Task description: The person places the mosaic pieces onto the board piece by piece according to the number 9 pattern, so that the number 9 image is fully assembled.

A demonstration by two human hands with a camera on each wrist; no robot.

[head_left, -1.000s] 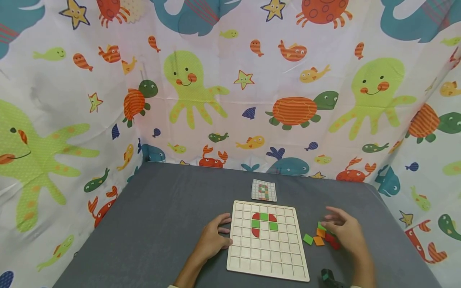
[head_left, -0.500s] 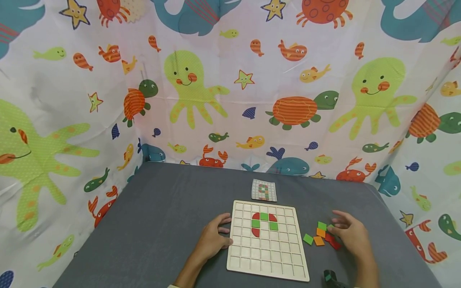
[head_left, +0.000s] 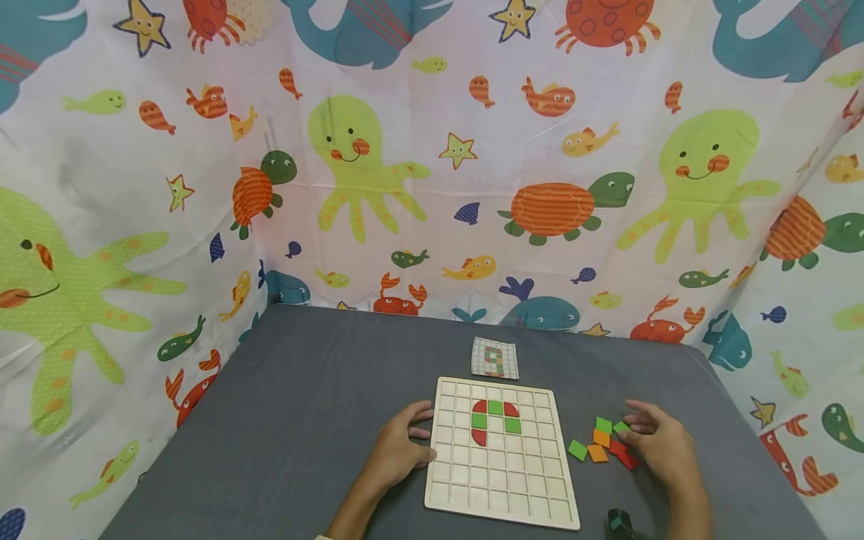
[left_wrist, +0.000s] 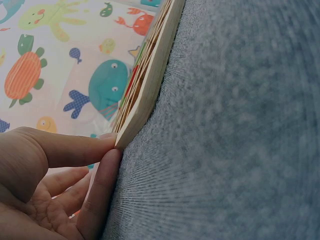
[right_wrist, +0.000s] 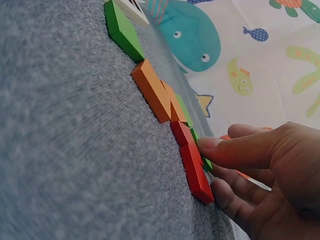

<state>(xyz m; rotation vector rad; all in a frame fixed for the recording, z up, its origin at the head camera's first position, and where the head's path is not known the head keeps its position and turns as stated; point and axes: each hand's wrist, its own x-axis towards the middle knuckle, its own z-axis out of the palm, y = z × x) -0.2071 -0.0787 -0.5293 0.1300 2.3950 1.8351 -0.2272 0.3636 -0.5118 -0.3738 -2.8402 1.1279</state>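
A pale wooden grid board (head_left: 502,480) lies on the grey cloth, holding a few green squares and red quarter-round pieces. My left hand (head_left: 400,442) is at its left edge. In the left wrist view the thumb and a finger of the left hand (left_wrist: 70,175) pinch the board's edge (left_wrist: 150,85). To the board's right, my right hand (head_left: 661,444) has thumb and fingers at a green tile (head_left: 621,427). The right wrist view shows the thumb of the right hand (right_wrist: 260,170) on that green tile (right_wrist: 206,164), just behind the red tiles (right_wrist: 196,172).
Beside it lie a green tile (head_left: 604,425), orange tiles (head_left: 597,453) and another green tile (head_left: 577,449). A pattern card (head_left: 495,358) lies beyond the board. A dark object (head_left: 619,523) is at the front, left of the right forearm. A sea-animal curtain (head_left: 432,172) surrounds the table.
My right hand has drawn back to the right and slightly toward me, uncovering one green tile, with another green tile showing at its fingertips. The left hand has stayed put.
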